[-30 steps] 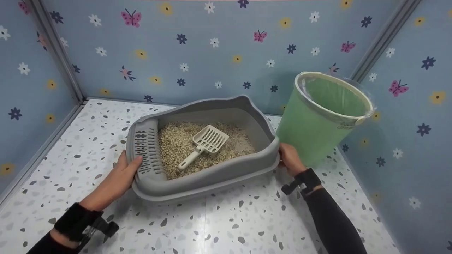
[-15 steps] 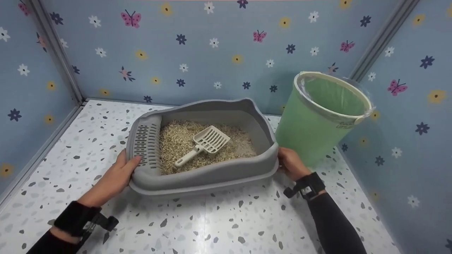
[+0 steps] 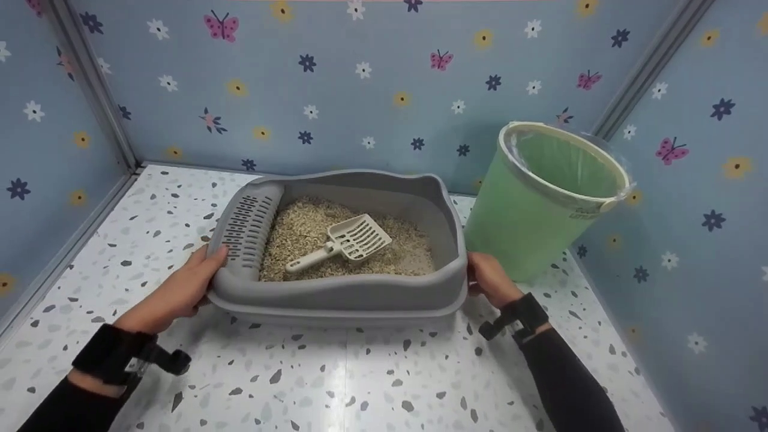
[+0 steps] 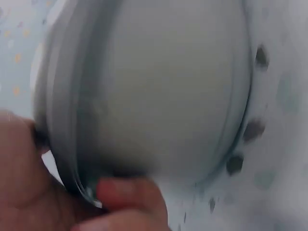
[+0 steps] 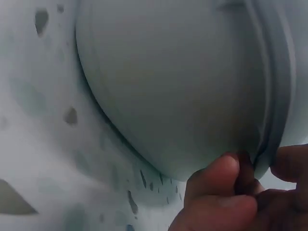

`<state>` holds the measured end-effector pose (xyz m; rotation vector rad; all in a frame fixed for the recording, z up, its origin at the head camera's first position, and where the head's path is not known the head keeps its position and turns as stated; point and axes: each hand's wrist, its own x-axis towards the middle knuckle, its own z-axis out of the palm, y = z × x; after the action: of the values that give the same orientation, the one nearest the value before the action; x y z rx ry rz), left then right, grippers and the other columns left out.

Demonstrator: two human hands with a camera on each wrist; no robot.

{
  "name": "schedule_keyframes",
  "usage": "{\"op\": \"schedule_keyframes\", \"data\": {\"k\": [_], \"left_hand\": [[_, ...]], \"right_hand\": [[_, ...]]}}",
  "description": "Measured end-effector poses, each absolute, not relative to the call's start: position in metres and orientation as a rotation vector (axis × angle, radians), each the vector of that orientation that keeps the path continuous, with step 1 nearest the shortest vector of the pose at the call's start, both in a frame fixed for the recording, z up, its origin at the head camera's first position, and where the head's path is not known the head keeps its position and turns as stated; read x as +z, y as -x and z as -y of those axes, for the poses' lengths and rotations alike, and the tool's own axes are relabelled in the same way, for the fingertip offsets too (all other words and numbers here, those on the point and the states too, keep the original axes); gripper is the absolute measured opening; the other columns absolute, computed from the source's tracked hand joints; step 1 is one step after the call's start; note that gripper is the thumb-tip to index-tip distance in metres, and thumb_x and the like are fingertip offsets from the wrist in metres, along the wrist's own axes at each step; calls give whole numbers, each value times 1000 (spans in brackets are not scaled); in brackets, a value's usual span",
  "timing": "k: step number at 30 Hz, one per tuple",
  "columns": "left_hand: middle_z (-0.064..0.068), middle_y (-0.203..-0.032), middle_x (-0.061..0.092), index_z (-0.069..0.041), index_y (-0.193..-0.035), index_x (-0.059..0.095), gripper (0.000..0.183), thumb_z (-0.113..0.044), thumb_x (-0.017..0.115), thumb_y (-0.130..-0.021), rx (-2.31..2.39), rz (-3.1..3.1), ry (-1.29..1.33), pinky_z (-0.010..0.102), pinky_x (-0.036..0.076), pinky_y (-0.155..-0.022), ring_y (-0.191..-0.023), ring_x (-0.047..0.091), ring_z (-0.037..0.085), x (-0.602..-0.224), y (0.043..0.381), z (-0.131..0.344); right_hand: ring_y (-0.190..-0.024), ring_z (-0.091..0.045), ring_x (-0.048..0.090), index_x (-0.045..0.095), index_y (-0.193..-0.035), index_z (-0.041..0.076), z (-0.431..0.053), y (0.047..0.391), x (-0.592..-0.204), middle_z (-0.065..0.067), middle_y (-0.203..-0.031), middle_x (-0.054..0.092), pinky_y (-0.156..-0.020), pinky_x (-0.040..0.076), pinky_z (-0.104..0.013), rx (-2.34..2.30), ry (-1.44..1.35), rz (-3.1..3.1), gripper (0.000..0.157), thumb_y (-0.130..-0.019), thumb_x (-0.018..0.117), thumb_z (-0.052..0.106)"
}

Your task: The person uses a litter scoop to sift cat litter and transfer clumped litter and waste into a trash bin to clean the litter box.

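Observation:
In the head view a grey litter box (image 3: 360,297) sits in the middle, half filled with tan pellet litter (image 3: 306,225). On the litter lies a cream slotted litter scoop (image 3: 360,237), its handle pointing to the lower left. My left hand (image 3: 180,288) grips the box's left end, thumb over the slotted ledge (image 3: 246,228). My right hand (image 3: 489,279) grips the opposite end below the rim. Both wrist views show curled fingers (image 4: 130,192) under the rim lip, with the box's lower wall close over the speckled surface; the left one is blurred.
A green bin (image 3: 522,210) with a cream rim and clear liner stands right behind my right hand. Blue flower-patterned panels (image 3: 336,90) border the white speckled surface (image 3: 312,372) at the back and both sides.
The litter box has turned a little clockwise, its left end shifting back and left, so its front edge lies straighter. My left hand moved along with it; the right hand shifted slightly left.

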<state>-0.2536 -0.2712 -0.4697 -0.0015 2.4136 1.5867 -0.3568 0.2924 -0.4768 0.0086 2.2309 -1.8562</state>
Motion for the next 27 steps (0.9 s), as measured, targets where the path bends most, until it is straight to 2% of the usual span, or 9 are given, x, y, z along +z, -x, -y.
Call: {"op": "schedule_keyframes", "data": {"k": [3, 5, 7, 9, 13, 20, 23, 26, 27], "left_hand": [[21, -107, 62, -6, -177, 2, 95, -72, 31, -115, 1573, -2481, 39, 36, 50, -57, -75, 57, 27, -469, 236, 255], [35, -143, 53, -4, -176, -2, 99, -73, 33, -114, 1566, -2528, 48, 54, 61, -86, -110, 65, 45, -471, 229, 247], [38, -168, 32, -3, -175, -5, 103, -75, 34, -113, 1561, -2561, 62, 69, 47, -113, -145, 47, 56, -473, 226, 242], [36, -176, 21, -5, -176, -6, 104, -77, 33, -112, 1566, -2581, 74, 75, 29, -125, -160, 29, 56, -476, 226, 241], [36, -175, 25, -6, -177, -7, 103, -77, 31, -112, 1568, -2589, 75, 77, 26, -125, -160, 29, 57, -481, 232, 253], [37, -174, 24, -7, -178, -7, 101, -75, 30, -114, 1560, -2604, 66, 79, 27, -123, -157, 30, 59, -485, 267, 277], [38, -168, 29, -4, -178, -6, 100, -72, 30, -114, 1555, -2604, 116, 66, 47, -108, -142, 44, 53, -484, 282, 282], [38, -162, 33, 0, -177, -7, 102, -70, 32, -113, 1572, -2591, 186, 50, 49, -90, -125, 49, 45, -482, 293, 281], [40, -164, 31, 1, -176, -9, 104, -71, 32, -113, 1580, -2587, 206, 51, 50, -91, -127, 49, 46, -482, 293, 279]], "right_hand": [[-63, -13, 62, 61, -82, 10, -288, 372, -476, 0, -70, 57, -51, 52, -27, -1922, -33, -2229, 27, -105, 48, 14], [-63, -13, 63, 60, -83, 8, -286, 377, -477, 1, -69, 56, -52, 55, -28, -1978, -57, -2208, 24, -103, 47, 12], [-62, -14, 64, 61, -86, 4, -285, 378, -479, 0, -68, 56, -53, 57, -29, -2023, -86, -2174, 25, -104, 47, 12], [-63, -14, 66, 64, -89, 1, -283, 376, -481, 0, -68, 59, -55, 59, -31, -2037, -96, -2145, 27, -107, 49, 15], [-62, -14, 65, 68, -86, 5, -279, 364, -483, 0, -67, 61, -54, 58, -30, -2030, -67, -2089, 31, -109, 52, 18], [-60, -12, 50, 63, -80, 13, -286, 330, -484, 1, -69, 54, -48, 33, -22, -1984, 23, -1959, 36, -112, 50, 19], [-63, -13, 53, 65, -88, 12, -291, 318, -484, 0, -73, 55, -48, 33, -21, -1945, 84, -1884, 36, -117, 48, 24], [-65, -14, 56, 69, -92, 11, -295, 316, -481, 0, -74, 58, -49, 35, -21, -1909, 110, -1868, 34, -118, 50, 24], [-65, -14, 56, 69, -91, 11, -296, 319, -480, -1, -73, 59, -50, 35, -22, -1904, 102, -1881, 35, -117, 50, 25]]}}
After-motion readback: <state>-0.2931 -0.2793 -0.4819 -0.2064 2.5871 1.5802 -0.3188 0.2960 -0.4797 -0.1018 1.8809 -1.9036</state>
